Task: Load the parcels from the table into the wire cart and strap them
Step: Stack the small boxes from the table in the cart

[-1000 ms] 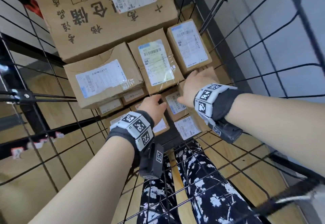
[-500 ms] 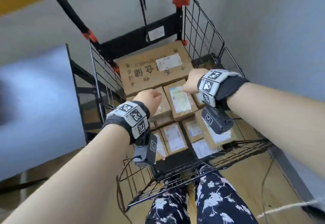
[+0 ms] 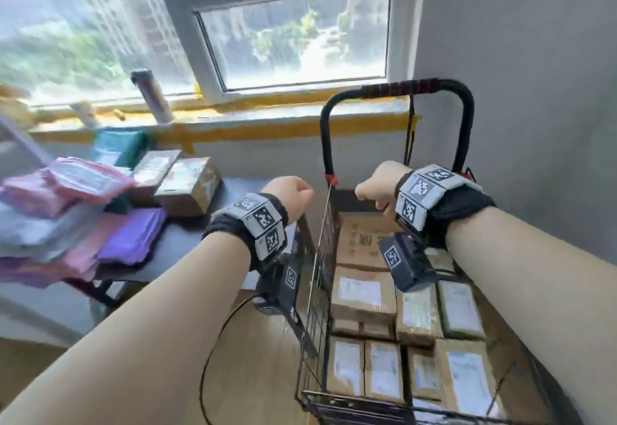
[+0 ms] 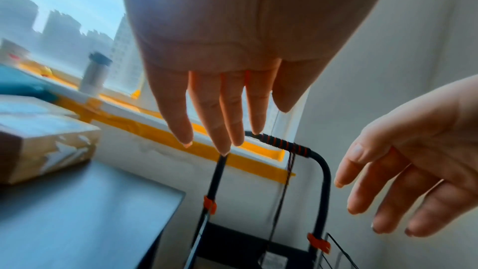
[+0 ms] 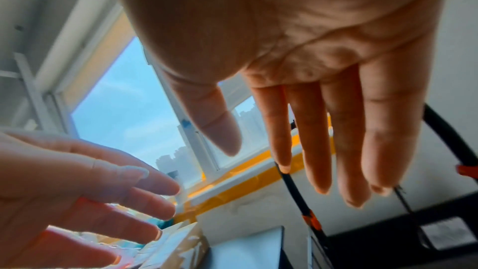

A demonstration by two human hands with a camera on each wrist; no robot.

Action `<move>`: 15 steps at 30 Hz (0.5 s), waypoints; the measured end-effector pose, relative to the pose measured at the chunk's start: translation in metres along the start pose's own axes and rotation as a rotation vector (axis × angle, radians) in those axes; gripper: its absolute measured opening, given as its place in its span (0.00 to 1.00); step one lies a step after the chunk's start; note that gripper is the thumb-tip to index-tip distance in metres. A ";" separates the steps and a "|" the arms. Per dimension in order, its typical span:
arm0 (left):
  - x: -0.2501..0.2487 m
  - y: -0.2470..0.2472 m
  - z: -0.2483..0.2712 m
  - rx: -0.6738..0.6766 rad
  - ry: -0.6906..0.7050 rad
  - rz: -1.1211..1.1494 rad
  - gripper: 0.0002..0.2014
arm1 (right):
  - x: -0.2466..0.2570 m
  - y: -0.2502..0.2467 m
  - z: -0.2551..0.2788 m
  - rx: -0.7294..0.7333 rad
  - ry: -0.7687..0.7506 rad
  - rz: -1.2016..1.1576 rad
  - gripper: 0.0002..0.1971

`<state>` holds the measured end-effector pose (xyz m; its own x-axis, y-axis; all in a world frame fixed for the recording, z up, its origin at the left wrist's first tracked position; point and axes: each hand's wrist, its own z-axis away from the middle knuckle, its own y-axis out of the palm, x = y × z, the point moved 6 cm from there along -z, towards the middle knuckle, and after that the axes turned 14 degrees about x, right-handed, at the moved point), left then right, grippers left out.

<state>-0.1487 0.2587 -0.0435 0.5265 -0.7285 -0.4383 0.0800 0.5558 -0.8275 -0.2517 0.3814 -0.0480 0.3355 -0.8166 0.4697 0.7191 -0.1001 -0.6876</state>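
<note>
Head view: left hand (image 3: 289,192) and right hand (image 3: 379,185) up in front of the cart handle (image 3: 397,88), seen from behind, finger state unclear. Wrist views settle it: left fingers (image 4: 207,109) and right fingers (image 5: 318,140) straight and loose, holding nothing. Boxes (image 3: 364,297) fill the wire cart (image 3: 317,291); more parcels (image 3: 187,184) at the desk's (image 3: 187,234) far edge. Labels too blurred to read.

Parcel-sorting room, labelled parcels (image 3: 362,294), wire cart (image 3: 317,291)
</note>
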 end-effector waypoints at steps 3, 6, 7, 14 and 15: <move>0.020 -0.029 0.030 -0.064 -0.050 -0.009 0.14 | 0.043 0.000 0.019 0.006 -0.085 0.031 0.14; 0.049 -0.057 0.055 -0.123 -0.089 -0.023 0.17 | 0.092 0.005 0.037 0.007 -0.148 0.105 0.11; 0.062 -0.067 0.062 -0.149 -0.097 -0.029 0.17 | 0.109 0.008 0.041 0.003 -0.170 0.116 0.11; 0.184 -0.133 0.098 -0.272 -0.130 -0.026 0.16 | 0.239 0.053 0.030 -0.067 -0.279 0.097 0.18; 0.204 -0.141 0.103 -0.265 -0.138 -0.021 0.16 | 0.257 0.065 0.025 -0.066 -0.283 0.099 0.16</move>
<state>0.0345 0.0724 0.0200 0.6388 -0.6669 -0.3837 -0.1225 0.4041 -0.9065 -0.1033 0.1796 0.0414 0.5644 -0.6345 0.5281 0.6370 -0.0722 -0.7675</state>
